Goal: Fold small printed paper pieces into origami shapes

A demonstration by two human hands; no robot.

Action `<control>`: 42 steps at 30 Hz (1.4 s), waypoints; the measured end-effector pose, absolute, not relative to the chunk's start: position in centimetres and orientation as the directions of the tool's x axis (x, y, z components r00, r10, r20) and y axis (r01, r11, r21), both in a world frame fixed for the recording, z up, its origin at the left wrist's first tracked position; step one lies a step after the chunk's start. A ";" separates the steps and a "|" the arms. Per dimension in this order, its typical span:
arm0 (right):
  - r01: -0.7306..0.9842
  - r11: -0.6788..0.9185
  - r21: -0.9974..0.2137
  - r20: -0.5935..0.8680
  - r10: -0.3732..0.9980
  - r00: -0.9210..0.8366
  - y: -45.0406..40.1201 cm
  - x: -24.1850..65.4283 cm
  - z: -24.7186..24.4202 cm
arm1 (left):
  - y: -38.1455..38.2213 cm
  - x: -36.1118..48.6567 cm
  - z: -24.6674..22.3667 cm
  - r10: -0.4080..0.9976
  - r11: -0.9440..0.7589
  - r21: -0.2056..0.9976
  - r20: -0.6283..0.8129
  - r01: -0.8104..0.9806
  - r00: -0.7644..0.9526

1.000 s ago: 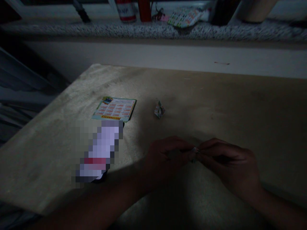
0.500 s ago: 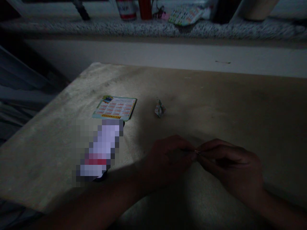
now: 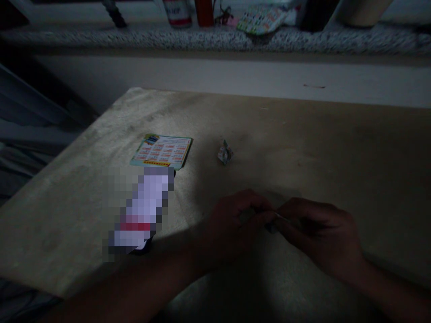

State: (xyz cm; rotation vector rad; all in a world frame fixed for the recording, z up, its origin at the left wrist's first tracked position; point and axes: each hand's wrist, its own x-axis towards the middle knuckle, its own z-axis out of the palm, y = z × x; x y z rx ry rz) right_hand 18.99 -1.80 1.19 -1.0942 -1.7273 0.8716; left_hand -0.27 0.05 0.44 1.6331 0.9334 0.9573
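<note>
In the head view my left hand (image 3: 240,222) and my right hand (image 3: 321,229) meet low over the table, fingertips almost touching. Both are closed in a pinch on a small thin piece (image 3: 272,228) that looks like folded paper. Only a pale edge and a dark bit of it show between the fingers; the dim light hides the rest. Beyond my left hand, a small crumpled or folded printed paper (image 3: 225,152) stands on the table, apart from both hands.
A calendar card (image 3: 163,151) lies on the tabletop (image 3: 84,179). Just in front of it is a pixelated, phone-like object (image 3: 144,206) with a bright face. Behind the table, a speckled stone sill (image 3: 144,40) carries a red container (image 3: 204,13), a printed packet (image 3: 261,20) and other items.
My right hand has tilted and shifted slightly, its fingers lying flatter. More of the small piece shows below the fingertips. The things on the table stay in place.
</note>
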 end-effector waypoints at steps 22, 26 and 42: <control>0.258 0.237 -0.937 0.159 0.943 -0.292 -2.0 19.6 0.8 | -0.2 -0.7 0.5 0.941 -0.049 0.994 0.012 0.099 0.338; 0.244 0.299 -0.923 0.209 0.919 -0.335 -1.8 19.8 1.1 | 0.2 -0.8 0.7 0.919 -0.075 0.985 0.009 0.152 0.394; 0.241 0.173 -0.955 0.049 0.893 -0.446 -1.7 19.7 0.1 | 0.2 -0.8 1.0 0.905 -0.163 0.983 0.115 0.084 0.409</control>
